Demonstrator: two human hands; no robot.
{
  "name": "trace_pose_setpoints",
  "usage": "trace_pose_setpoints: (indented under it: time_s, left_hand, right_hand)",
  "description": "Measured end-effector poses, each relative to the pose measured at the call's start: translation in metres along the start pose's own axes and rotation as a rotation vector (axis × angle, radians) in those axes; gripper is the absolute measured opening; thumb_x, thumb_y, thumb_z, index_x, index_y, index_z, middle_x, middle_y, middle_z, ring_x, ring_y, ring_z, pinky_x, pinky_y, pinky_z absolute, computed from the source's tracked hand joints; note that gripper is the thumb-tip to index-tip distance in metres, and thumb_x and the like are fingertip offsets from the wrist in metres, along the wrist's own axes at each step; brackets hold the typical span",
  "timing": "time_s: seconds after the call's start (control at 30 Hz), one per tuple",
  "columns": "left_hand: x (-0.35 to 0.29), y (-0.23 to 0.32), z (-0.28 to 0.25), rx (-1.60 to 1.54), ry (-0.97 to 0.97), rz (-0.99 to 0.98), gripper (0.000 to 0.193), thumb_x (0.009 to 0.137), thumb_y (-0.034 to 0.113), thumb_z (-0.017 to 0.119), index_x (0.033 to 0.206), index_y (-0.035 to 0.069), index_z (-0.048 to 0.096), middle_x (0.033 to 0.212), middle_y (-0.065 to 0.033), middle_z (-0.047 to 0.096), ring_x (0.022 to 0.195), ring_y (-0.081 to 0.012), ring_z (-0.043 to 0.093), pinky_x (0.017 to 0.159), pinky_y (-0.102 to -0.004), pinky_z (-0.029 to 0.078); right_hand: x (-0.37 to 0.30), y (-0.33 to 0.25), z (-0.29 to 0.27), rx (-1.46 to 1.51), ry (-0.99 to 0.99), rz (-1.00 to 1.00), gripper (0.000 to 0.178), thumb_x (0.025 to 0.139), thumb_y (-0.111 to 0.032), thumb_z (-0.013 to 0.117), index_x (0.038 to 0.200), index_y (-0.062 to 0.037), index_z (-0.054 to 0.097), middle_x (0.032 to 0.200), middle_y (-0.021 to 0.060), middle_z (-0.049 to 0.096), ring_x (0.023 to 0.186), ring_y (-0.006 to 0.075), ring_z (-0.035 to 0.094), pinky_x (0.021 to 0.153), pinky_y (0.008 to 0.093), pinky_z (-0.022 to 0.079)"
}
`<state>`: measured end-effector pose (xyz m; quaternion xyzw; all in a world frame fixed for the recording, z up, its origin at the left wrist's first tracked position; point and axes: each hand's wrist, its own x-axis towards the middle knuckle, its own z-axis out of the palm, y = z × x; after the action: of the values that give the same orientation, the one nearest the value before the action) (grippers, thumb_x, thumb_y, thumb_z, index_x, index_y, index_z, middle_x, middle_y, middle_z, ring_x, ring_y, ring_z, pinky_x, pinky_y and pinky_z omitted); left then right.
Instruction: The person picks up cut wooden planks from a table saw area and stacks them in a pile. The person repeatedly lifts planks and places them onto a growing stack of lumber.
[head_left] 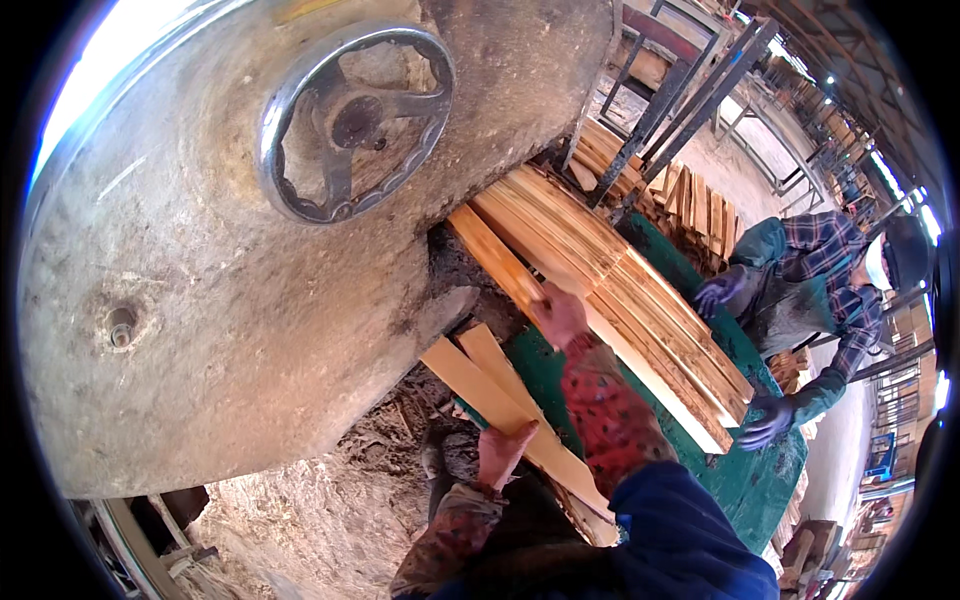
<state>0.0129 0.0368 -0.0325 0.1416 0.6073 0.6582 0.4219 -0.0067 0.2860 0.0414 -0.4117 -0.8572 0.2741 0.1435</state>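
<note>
My right hand (pixel 561 318) grips the near end of a narrow wooden strip (pixel 492 252) on the green table, its fingers bent over the wood. The strip lies along the left side of a stack of long boards (pixel 600 265), its far end close to the big machine housing. Lower down, my left hand (pixel 503 455) is closed around the near end of a pale flat board (pixel 470 380). That board crosses over a longer plank (pixel 565 460) that slants down towards my body. My left fingertips are partly hidden by the wood.
The machine's dusty housing (pixel 220 270), with a metal handwheel (pixel 357 120), fills the left. A co-worker (pixel 820 290) in gloves stands right of the green table (pixel 770 440), hands near the stack. Sawdust (pixel 300 520) covers the ground below. More wood (pixel 700 210) lies beyond.
</note>
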Motion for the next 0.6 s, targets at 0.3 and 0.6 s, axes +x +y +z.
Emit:
trace_pose_setpoints:
  time_s: [0.3, 0.6]
  left_hand:
    - [-0.005, 0.032, 0.004, 0.046, -0.003, -0.083, 0.033, 0.08, 0.016, 0.077, 0.104, -0.004, 0.064, 0.095, -0.0074, 0.069, 0.086, -0.0128, 0.063, 0.074, -0.0297, 0.052]
    - [-0.006, 0.021, -0.001, -0.051, 0.026, -0.067, 0.035, 0.088, 0.026, 0.07, 0.104, -0.005, 0.065, 0.096, -0.0071, 0.067, 0.086, -0.0114, 0.059, 0.076, -0.0296, 0.049]
  right_hand:
    - [-0.179, 0.09, -0.042, 0.511, 0.002, 0.37, 0.024, 0.082, -0.017, 0.072, 0.095, 0.0009, 0.065, 0.082, 0.0009, 0.064, 0.076, 0.0071, 0.055, 0.07, 0.0258, 0.047]
    - [-0.286, 0.082, -0.075, 0.457, -0.055, 0.53, 0.027, 0.083, -0.019, 0.07, 0.099, 0.0038, 0.068, 0.083, 0.0046, 0.068, 0.076, 0.0093, 0.058, 0.07, 0.0283, 0.049]
